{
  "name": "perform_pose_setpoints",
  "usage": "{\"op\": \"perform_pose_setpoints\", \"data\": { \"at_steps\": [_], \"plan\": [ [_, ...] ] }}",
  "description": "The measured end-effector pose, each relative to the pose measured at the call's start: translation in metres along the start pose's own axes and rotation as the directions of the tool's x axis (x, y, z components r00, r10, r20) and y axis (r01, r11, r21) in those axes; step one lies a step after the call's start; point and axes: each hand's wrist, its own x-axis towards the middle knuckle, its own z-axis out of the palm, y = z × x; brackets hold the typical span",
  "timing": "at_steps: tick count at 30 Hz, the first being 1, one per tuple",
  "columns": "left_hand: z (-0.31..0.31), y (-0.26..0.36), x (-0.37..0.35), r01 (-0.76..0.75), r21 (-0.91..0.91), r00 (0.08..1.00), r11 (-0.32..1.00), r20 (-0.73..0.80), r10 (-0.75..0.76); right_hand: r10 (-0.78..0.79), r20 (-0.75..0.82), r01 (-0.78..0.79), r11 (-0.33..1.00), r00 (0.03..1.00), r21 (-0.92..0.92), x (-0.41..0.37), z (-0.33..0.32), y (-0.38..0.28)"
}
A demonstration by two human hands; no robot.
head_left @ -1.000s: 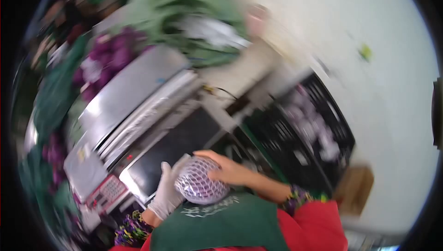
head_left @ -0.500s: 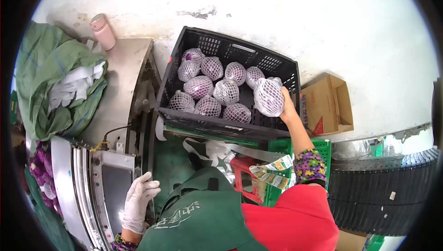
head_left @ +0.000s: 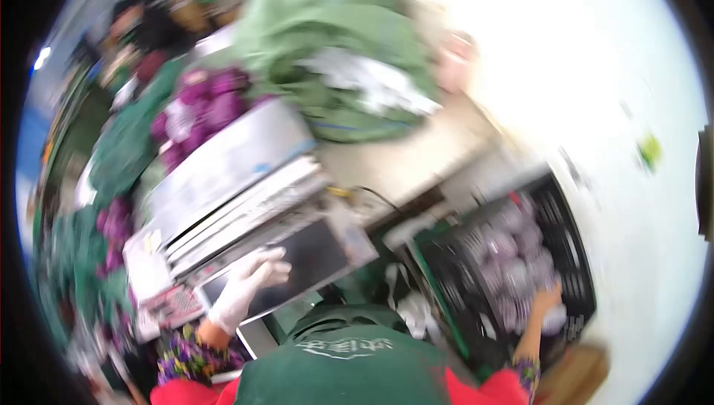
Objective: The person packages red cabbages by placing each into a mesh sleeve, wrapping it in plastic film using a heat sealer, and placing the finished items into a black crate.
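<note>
My left hand (head_left: 253,280), in a white glove, hovers over the dark flat panel (head_left: 301,256) of a metal machine, fingers apart and holding nothing. At the lower right, my bare right hand (head_left: 547,301) reaches into a black plastic crate (head_left: 576,256). Round purple cabbages (head_left: 513,278) in white foam nets fill much of that crate. One pale netted cabbage (head_left: 554,320) lies right by my right hand. Motion smears the fingers there, and I cannot tell whether they grip it.
Left of the bench (head_left: 409,163) lie loose purple cabbages (head_left: 212,100). A green sack (head_left: 349,40) with white nets and a pink bottle (head_left: 456,63) stand on the bench. A cardboard box (head_left: 576,375) sits beyond the crate, against the white wall.
The view has swung left, so the crate now appears at lower right. My right hand, which held a netted cabbage above the crate, is now lower in it. My left hand is over the panel.
</note>
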Motion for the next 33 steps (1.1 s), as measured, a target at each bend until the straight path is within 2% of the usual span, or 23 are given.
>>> {"op": "perform_pose_setpoints", "data": {
  "at_steps": [1, 3, 5, 7, 9, 11, 12, 13, 14, 15, 17, 18, 19, 20, 21, 22, 23, 25, 26, 27, 30, 31, 33],
  "plan": [
    [-0.025, 0.003, 0.001, -0.055, -0.001, 0.998, 0.998, -0.020, 0.055, -0.226, -0.108, 0.224, 0.974, 0.968, -0.032, 0.019, 0.020, -0.009],
    [-0.068, 0.022, 0.012, -0.182, 0.071, 0.977, 0.981, -0.102, 0.189, -0.151, -0.046, 0.157, 0.964, 0.987, 0.214, 0.025, -0.005, -0.149],
    [-0.120, 0.030, 0.037, -0.325, 0.150, 0.909, 0.934, -0.223, 0.353, -0.271, 0.075, 0.171, 0.773, 0.960, 0.611, 0.021, -0.009, -0.261],
    [-0.172, 0.047, 0.078, -0.375, 0.300, 0.844, 0.877, -0.281, 0.457, -0.418, 0.146, 0.231, 0.724, 0.897, 0.650, -0.004, -0.041, -0.385],
    [-0.212, 0.059, 0.132, -0.414, 0.304, 0.797, 0.858, -0.333, 0.503, -0.658, 0.208, 0.375, 0.627, 0.724, 0.683, -0.030, -0.062, -0.489],
    [-0.237, 0.077, 0.180, -0.329, 0.106, 0.837, 0.938, -0.427, 0.342, -0.828, 0.218, 0.263, 0.396, 0.517, 0.880, -0.074, -0.083, -0.596],
    [-0.250, 0.073, 0.211, -0.300, 0.067, 0.828, 0.952, -0.477, 0.294, -0.882, 0.274, 0.208, 0.372, 0.385, 0.905, -0.092, -0.086, -0.644],
    [-0.266, 0.063, 0.251, -0.268, 0.030, 0.816, 0.963, -0.524, 0.243, -0.929, 0.281, -0.016, 0.285, 0.243, 0.958, -0.116, -0.084, -0.691],
    [-0.297, 0.043, 0.299, -0.163, -0.193, 0.890, 0.967, -0.452, 0.060, -0.902, 0.419, -0.280, 0.376, 0.109, 0.883, -0.139, -0.084, -0.735],
    [-0.331, 0.017, 0.346, -0.114, -0.329, 0.964, 0.937, -0.265, 0.025, -0.889, 0.453, -0.409, 0.436, -0.058, 0.802, -0.157, -0.072, -0.778],
    [-0.308, 0.029, 0.375, -0.236, -0.073, 0.732, 0.969, -0.669, 0.128, -0.821, 0.540, -0.360, 0.568, -0.185, 0.740, -0.194, -0.013, -0.855],
    [-0.303, 0.026, 0.390, -0.230, 0.002, 0.620, 0.973, -0.770, 0.148, -0.775, 0.610, -0.275, 0.630, -0.164, 0.727, -0.212, 0.014, -0.888],
    [-0.305, 0.021, 0.406, -0.207, 0.072, 0.494, 0.976, -0.853, 0.168, -0.725, 0.675, -0.189, 0.688, -0.137, 0.701, -0.226, 0.039, -0.916],
    [-0.321, 0.006, 0.435, -0.108, 0.006, 0.606, 0.994, -0.793, 0.071, -0.726, 0.671, -0.184, 0.688, -0.151, 0.702, -0.237, 0.061, -0.935],
    [-0.323, -0.006, 0.456, -0.071, 0.037, 0.582, 0.997, -0.810, 0.072, -0.619, 0.778, -0.183, 0.782, -0.107, 0.596, -0.247, 0.082, -0.952],
    [-0.302, 0.028, 0.431, 0.106, 0.025, 0.554, 0.994, -0.832, -0.038, -0.495, 0.867, -0.190, 0.858, -0.064, 0.476, -0.255, 0.100, -0.964],
    [-0.277, 0.068, 0.399, 0.284, 0.005, 0.505, 0.959, -0.851, -0.145, -0.494, 0.866, -0.192, 0.860, -0.080, 0.473, -0.261, 0.115, -0.969],
    [-0.271, 0.076, 0.400, 0.323, -0.072, 0.503, 0.943, -0.831, -0.236, -0.412, 0.834, -0.424, 0.872, -0.367, 0.244, -0.259, 0.135, -0.971],
    [-0.275, 0.076, 0.398, 0.299, -0.107, 0.530, 0.948, -0.807, -0.258, -0.422, 0.771, -0.393, 0.887, -0.476, 0.243, -0.256, 0.142, -0.972],
    [-0.278, 0.077, 0.394, 0.295, -0.108, 0.527, 0.949, -0.810, -0.256, -0.425, 0.769, -0.391, 0.886, -0.477, 0.247, -0.254, 0.147, -0.972],
    [-0.257, 0.108, 0.346, 0.014, -0.246, 0.588, 0.969, -0.782, -0.207, -0.706, 0.665, -0.299, 0.707, -0.242, 0.641, -0.233, 0.061, -0.959],
    [-0.249, 0.112, 0.321, -0.202, -0.166, 0.577, 0.965, -0.816, -0.020, -0.817, 0.502, -0.421, 0.576, -0.283, 0.701, -0.220, 0.026, -0.949],
    [-0.261, 0.119, 0.260, -0.615, -0.071, 0.618, 0.786, -0.662, 0.424, -0.930, 0.238, -0.500, 0.354, -0.281, 0.791, -0.184, -0.022, -0.935]
  ]
}}
